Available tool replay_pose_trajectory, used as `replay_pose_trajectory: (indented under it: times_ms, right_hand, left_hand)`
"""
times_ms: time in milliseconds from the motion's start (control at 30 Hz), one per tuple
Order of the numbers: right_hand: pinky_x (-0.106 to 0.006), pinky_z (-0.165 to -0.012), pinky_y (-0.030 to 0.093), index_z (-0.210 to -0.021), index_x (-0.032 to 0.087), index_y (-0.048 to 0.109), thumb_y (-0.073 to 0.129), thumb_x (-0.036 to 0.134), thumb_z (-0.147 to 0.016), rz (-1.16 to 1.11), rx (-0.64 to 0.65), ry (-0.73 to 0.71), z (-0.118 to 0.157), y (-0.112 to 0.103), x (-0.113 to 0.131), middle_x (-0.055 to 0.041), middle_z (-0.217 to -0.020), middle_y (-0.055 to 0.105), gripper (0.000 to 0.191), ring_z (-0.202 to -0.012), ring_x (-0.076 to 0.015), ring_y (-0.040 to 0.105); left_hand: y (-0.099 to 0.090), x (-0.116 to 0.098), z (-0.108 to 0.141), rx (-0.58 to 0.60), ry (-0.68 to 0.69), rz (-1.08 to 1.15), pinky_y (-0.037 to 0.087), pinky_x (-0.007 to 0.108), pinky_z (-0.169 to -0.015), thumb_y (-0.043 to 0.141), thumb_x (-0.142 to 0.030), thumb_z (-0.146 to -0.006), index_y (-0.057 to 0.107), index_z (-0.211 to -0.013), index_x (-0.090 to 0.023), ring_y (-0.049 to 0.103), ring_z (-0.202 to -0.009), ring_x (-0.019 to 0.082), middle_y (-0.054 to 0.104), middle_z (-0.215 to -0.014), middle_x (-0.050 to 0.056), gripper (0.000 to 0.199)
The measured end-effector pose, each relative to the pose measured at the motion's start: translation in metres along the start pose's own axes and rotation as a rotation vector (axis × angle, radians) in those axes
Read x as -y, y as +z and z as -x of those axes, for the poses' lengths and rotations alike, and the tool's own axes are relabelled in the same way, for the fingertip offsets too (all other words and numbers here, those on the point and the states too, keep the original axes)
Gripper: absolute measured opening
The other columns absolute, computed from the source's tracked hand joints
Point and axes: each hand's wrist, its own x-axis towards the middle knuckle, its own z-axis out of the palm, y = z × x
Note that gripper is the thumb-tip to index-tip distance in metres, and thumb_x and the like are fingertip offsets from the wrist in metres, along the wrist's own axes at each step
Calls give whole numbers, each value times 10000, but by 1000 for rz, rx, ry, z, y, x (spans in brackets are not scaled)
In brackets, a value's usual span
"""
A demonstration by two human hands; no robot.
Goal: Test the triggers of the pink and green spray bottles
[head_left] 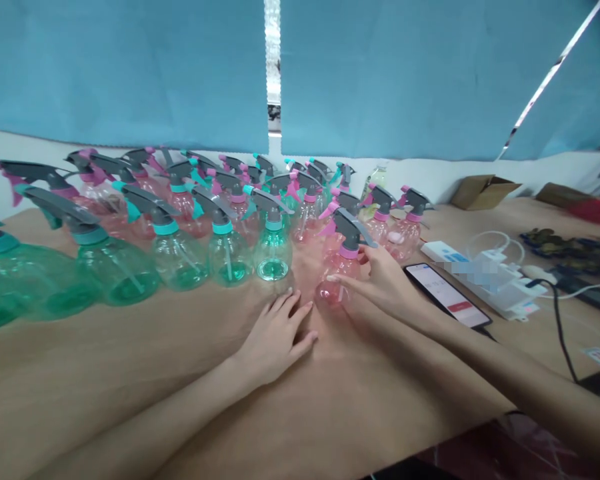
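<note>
My right hand (pixel 380 277) grips a pink spray bottle (pixel 336 291) with a grey and pink nozzle, thumb in front and fingers behind its body. The bottle stands upright at the front of the pink ones. My left hand (pixel 280 337) lies on the wooden table (pixel 210 413) with its fingers spread and nothing in it. Just beyond its fingertips is a clear green spray bottle (pixel 273 257), the rightmost of a front row of green bottles with teal collars. Several pink and green bottles stand close together behind that row.
Right of my right hand lie a lit phone (pixel 447 293) and a white power strip (pixel 485 277) with cables. Farther back are an open cardboard box (pixel 483 193) and a dark heap (pixel 565 250) of small items. A blue curtain (pixel 130 73) hangs behind the table.
</note>
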Motion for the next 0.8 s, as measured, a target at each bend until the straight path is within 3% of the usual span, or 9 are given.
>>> replay_pose_trajectory:
  times_ms: [133,300,800]
  right_hand:
    - [-438,-829,450,-1059,133,587,649,489,-728,43,-34,26,-21,14,1,-141,-993,593,490,-978,-304,552]
    - [-462,-909,429,-1076,149,603,679,422,-700,-14,-40,87,-48,31,8,-151,-1089,612,471,-1074,-315,546]
    - [-456,-910,440,-1126,115,602,646,415,-753,-74,-31,105,-81,59,6,-175,-1101,603,481,-1061,-309,559]
  left_hand:
    - [1,1,0,-5,-2,5,310,474,-1039,469,-424,-932,485,-1335,-138,351,-1313,309,421,-1417,159,494]
    - [1,2,0,-2,-7,26,309,480,-1042,476,-423,-929,492,-1327,-142,343,-1320,315,408,-1428,161,488]
    - [-1,3,1,26,-14,17,322,497,-1036,468,-427,-930,479,-1341,-146,330,-1330,322,400,-1437,160,498]
